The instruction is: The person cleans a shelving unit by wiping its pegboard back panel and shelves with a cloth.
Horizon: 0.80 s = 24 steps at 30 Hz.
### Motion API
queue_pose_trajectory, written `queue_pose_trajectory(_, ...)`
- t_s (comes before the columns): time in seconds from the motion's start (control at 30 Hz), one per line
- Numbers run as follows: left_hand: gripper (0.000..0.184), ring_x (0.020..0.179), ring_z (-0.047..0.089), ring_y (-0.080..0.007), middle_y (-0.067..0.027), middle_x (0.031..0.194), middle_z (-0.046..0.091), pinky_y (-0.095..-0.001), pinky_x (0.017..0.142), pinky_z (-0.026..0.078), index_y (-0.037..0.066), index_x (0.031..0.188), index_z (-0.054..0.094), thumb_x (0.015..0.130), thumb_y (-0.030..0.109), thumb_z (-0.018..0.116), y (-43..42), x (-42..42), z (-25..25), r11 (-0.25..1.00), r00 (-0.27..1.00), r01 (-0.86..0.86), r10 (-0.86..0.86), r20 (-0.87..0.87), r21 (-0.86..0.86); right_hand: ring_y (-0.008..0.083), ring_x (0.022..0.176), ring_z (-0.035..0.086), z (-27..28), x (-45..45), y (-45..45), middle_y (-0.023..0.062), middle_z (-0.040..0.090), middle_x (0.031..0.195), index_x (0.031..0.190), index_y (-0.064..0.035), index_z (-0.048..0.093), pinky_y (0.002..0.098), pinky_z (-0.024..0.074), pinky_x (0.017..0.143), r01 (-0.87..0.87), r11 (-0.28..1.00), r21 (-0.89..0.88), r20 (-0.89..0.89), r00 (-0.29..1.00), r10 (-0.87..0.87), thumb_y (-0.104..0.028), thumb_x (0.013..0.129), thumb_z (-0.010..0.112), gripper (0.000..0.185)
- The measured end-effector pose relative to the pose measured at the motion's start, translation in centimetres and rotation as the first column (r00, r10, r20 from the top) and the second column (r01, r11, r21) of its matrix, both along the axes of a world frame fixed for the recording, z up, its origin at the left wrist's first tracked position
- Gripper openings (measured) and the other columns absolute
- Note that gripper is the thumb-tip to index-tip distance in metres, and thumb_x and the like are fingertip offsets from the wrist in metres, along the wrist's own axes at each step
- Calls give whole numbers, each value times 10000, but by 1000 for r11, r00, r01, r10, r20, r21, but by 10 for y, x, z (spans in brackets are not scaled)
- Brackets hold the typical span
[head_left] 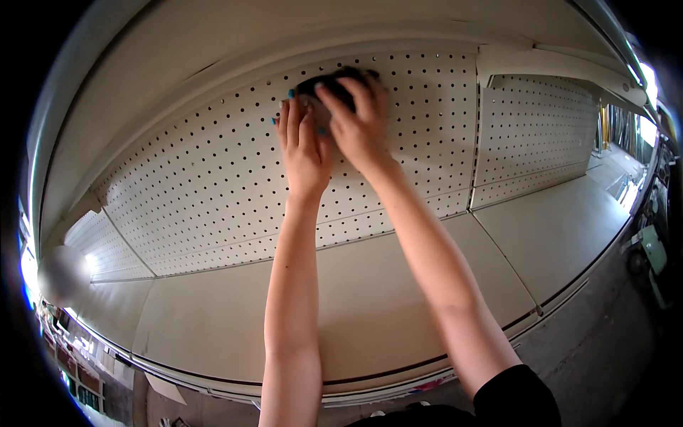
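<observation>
Both arms reach up to a cream pegboard panel [235, 171]. My left hand [302, 153] lies against the board with its fingers stretched upward and blue-painted nails showing. Just right of it, my right hand [356, 117] is blurred by motion, its fingers bent over a dark object [331, 80] at the board's upper part. The dark object is partly covered by the fingers, and what it is cannot be made out. The left fingertips are beside its left edge.
Below the board runs a cream shelf [220, 320] with a dark front edge. A second pegboard section [533, 135] is at the right. An overhanging panel [299, 28] spans the top. Grey floor [590, 349] shows at the lower right, with a blurred round shape [64, 276] at left.
</observation>
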<state>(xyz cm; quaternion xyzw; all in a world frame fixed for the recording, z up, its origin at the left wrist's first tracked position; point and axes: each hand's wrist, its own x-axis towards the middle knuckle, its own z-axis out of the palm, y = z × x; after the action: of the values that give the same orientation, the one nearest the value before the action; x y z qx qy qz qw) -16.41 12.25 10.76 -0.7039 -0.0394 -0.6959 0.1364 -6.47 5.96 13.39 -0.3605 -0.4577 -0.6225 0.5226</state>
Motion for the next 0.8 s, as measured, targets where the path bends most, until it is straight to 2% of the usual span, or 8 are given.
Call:
queue_pose_trajectory(0.07, 413, 1328, 311, -406, -213, 1399, 399, -500, 1092, 231, -35, 1222, 523, 824, 34, 435, -4, 0, 0, 1000, 1000, 3, -3, 3, -8, 388, 1100, 446, 5, 24, -14, 119, 499, 1180, 1141, -202, 632, 539, 341, 948, 41, 995, 96, -131, 991, -28, -12, 712, 616, 470)
queue_pose_trajectory(0.13, 424, 1334, 303, -404, -213, 1410, 387, -503, 1094, 222, -33, 1230, 519, 818, 27, 439, -3, 1, 0, 1000, 1000, 10, -10, 4, -13, 348, 1186, 378, 13, 51, -31, 156, 460, 1247, 1197, -153, 597, 464, 293, 1006, 22, 973, 232, -319, 946, 54, -18, 789, 580, 429)
queue_pose_trajectory(0.2, 425, 1339, 293, -407, -214, 1415, 380, -510, 1096, 210, -31, 1235, 512, 820, 29, 442, -5, 2, 0, 1000, 1000, 23, -23, 4, -16, 348, 1199, 365, 17, 80, -53, 169, 438, 1293, 1221, -158, 581, 454, 288, 1017, 53, 968, 246, -409, 911, 54, -69, 852, 554, 380)
queue_pose_trajectory(0.37, 426, 1341, 278, -421, -229, 1427, 350, -550, 1087, 191, -39, 1238, 476, 819, 38, 452, -5, 5, -1, 1000, 1000, -12, 12, -4, -17, 350, 1180, 393, 19, 101, -59, 149, 437, 1311, 1197, -185, 603, 450, 310, 1016, 184, 972, 144, -510, 856, -87, -46, 826, 552, 400)
queue_pose_trajectory(0.5, 424, 1341, 284, -411, -214, 1424, 365, -521, 1099, 186, -17, 1255, 485, 837, 45, 445, -5, 8, -2, 1000, 1000, -1, 2, 25, -22, 365, 1169, 401, 25, 70, -39, 130, 481, 1251, 1151, -189, 625, 501, 299, 989, 28, 992, 124, -327, 945, 14, -14, 738, 627, 449)
queue_pose_trajectory(0.57, 425, 1339, 291, -405, -209, 1425, 366, -519, 1098, 192, -10, 1261, 481, 843, 58, 457, -4, 8, -1, 999, 999, -21, 22, 26, -27, 349, 1171, 410, 23, 29, -24, 117, 472, 1266, 1159, -200, 631, 477, 316, 996, -10, 1000, -9, -260, 966, 8, 33, 706, 605, 510)
queue_pose_trajectory(0.67, 427, 1334, 308, -394, -202, 1420, 375, -514, 1094, 211, -5, 1268, 476, 855, 100, 497, -4, 6, -2, 999, 999, -45, 45, 25, -20, 361, 1133, 423, 22, -33, 11, 126, 478, 1240, 1124, -224, 661, 501, 318, 974, -113, 993, -20, -181, 978, 107, -21, 689, 643, 480)
queue_pose_trajectory(0.8, 457, 1309, 339, -405, -215, 1384, 410, -522, 1081, 241, -27, 1261, 477, 854, 165, 550, 2, 4, 2, 998, 998, -52, 52, 30, 17, 361, 1132, 400, 24, -46, 18, 119, 441, 1257, 1121, -268, 665, 496, 325, 965, -5, 1000, -5, -203, 979, 4, -39, 700, 645, 480)
